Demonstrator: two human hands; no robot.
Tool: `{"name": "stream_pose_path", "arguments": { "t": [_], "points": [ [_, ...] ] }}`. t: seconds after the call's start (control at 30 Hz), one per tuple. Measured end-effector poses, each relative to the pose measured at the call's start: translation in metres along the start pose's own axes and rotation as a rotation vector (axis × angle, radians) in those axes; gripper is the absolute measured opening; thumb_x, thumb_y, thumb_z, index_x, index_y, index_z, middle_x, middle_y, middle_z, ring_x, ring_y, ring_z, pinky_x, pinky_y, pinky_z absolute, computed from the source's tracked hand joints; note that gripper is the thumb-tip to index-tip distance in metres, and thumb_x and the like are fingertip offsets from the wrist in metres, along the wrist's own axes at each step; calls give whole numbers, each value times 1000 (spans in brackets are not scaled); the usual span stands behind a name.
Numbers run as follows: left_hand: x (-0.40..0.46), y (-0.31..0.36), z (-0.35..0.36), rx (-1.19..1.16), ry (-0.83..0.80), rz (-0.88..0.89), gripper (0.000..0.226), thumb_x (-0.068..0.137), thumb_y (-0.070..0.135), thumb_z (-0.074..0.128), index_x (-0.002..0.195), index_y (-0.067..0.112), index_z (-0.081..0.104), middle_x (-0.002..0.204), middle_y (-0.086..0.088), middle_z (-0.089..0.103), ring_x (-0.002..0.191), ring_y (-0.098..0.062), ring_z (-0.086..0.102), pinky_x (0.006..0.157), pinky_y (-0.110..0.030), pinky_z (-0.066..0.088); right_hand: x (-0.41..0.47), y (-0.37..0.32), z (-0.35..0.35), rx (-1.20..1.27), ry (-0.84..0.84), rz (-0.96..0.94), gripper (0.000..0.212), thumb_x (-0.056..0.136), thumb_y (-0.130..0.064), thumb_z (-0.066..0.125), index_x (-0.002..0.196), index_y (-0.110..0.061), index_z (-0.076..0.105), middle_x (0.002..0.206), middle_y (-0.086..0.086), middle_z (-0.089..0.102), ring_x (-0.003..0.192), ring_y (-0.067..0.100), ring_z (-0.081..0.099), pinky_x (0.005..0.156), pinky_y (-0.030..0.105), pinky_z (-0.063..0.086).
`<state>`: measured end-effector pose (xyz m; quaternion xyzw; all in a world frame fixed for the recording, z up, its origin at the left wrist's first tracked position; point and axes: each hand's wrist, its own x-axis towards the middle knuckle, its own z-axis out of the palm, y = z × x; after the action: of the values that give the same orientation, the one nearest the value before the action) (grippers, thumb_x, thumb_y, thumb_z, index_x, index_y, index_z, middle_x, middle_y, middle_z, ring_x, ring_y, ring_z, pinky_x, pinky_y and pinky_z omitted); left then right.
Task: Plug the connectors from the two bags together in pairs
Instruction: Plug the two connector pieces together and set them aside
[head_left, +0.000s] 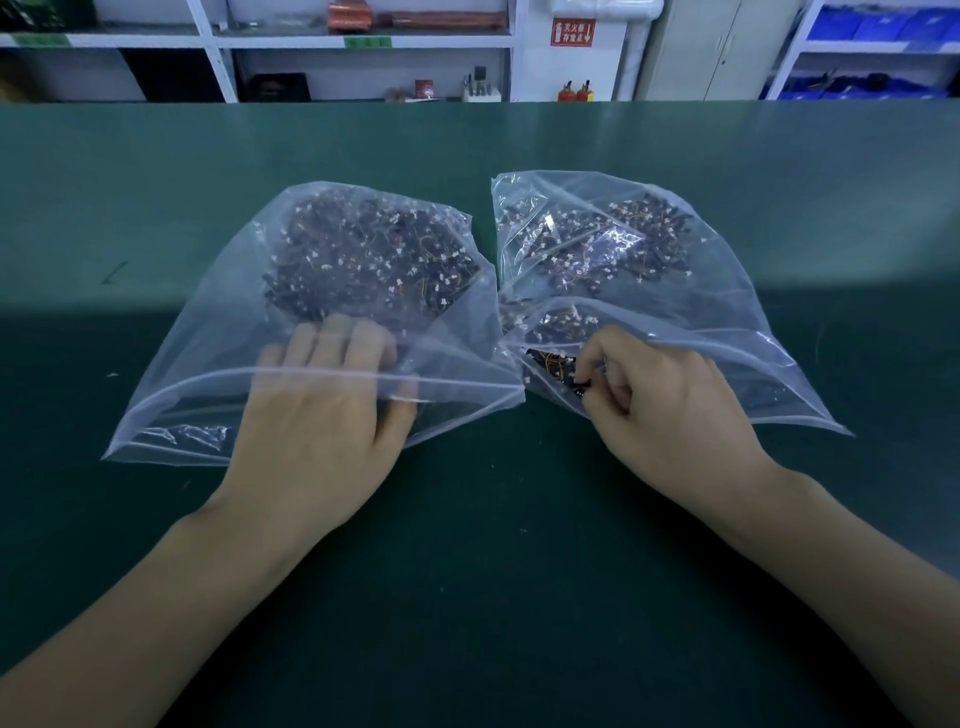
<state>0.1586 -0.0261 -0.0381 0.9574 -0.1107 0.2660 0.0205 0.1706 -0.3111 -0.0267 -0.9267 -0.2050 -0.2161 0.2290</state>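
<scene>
Connectors (374, 254) are lying in dense heaps inside two clear plastic bags on the dark green surface (156, 156): each piece is showing as a small white plug body on thin dark, red and yellow leads. The left bag (197, 374) is sitting just beside the right bag (727, 291), the two nearly touching at their inner edges, and both mouths are facing the person. The left heap is gathering toward the far end of its bag; the right heap is spreading through the far half of its bag, with a smaller cluster (550, 332) lying close to the mouth. The left hand (322, 410) is reaching in through the mouth of the left bag, its fingers (332, 338) lying nearly straight and slightly apart under the plastic film, their tips resting at the near edge of the heap; no piece is visibly being gripped by it. The right hand (670, 405) is working at the mouth of the right bag with its fingers curled inward, thumb and forefinger closing together on a small dark connector lead (581, 383) at the edge of the near cluster. Both forearms are extending over the near part of the surface. White shelving (363, 41) is standing beyond the far edge of the surface.
</scene>
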Motion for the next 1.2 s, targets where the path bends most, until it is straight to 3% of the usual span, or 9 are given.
{"name": "stream_pose_path", "arguments": {
  "t": [0.1, 0.2, 0.3, 0.43, 0.6, 0.73, 1.0, 1.2],
  "points": [
    [-2, -4, 3, 60, -80, -25, 46, 109, 46, 37, 135, 17, 60, 120, -11, 65, 107, -34, 60, 87, -49, 47, -2, -5, 1, 33, 4, -28, 18, 86, -1, 68, 93, -16, 62, 52, -10, 35, 50, 17, 44, 52, 36, 45],
    [-3, -5, 4, 88, -245, -50, 62, 109, 54, 23, 140, 21, 65, 129, -9, 64, 118, -35, 57, 97, -50, 45, -4, -9, 2, 62, -6, -61, 18, 86, -1, 67, 94, -17, 63, 53, -10, 34, 49, 17, 42, 52, 31, 41],
    [-3, -5, 4, 46, -294, -61, 69, 108, 58, 16, 145, 25, 64, 142, -4, 64, 130, -31, 54, 105, -49, 41, -6, -12, 2, 100, -6, -88, 18, 87, 0, 69, 92, -17, 67, 53, -14, 30, 48, 12, 37, 53, 27, 34],
    [-3, -7, 6, -28, -226, -25, 64, 110, 53, 22, 140, 22, 69, 140, 1, 67, 129, -29, 56, 104, -47, 40, -7, -12, 3, 131, 8, -103, 17, 87, -1, 68, 91, -17, 70, 54, -17, 28, 48, 6, 36, 55, 26, 34],
    [-1, -8, 3, -66, -156, -22, 53, 110, 45, 32, 117, 17, 76, 116, 0, 73, 109, -31, 62, 90, -46, 45, -8, -12, 4, 148, 35, -135, 17, 88, -2, 68, 91, -17, 73, 54, -19, 27, 48, 8, 36, 51, 29, 40],
    [2, -13, -1, -145, -122, -4, 42, 109, 34, 41, 107, 13, 77, 108, -2, 73, 101, -32, 64, 89, -50, 54, -8, -13, 4, 160, 50, -142, 15, 89, -6, 64, 90, -19, 73, 54, -17, 26, 48, 11, 36, 51, 29, 40],
    [0, -12, 1, -267, -139, 43, 38, 105, 31, 48, 113, 12, 80, 114, -4, 76, 108, -32, 66, 98, -52, 53, -9, -13, 6, 180, 48, -133, 17, 90, -8, 62, 90, -20, 74, 55, -16, 27, 48, 10, 37, 55, 20, 33],
    [2, -15, -1, -315, 23, 98, 26, 111, 14, 53, 115, 10, 78, 113, -4, 73, 105, -29, 67, 97, -44, 54, -9, -11, 7, 191, 52, -145, 17, 91, -7, 63, 92, -19, 75, 56, -14, 29, 48, 8, 37, 57, 17, 32]
  ]
}}
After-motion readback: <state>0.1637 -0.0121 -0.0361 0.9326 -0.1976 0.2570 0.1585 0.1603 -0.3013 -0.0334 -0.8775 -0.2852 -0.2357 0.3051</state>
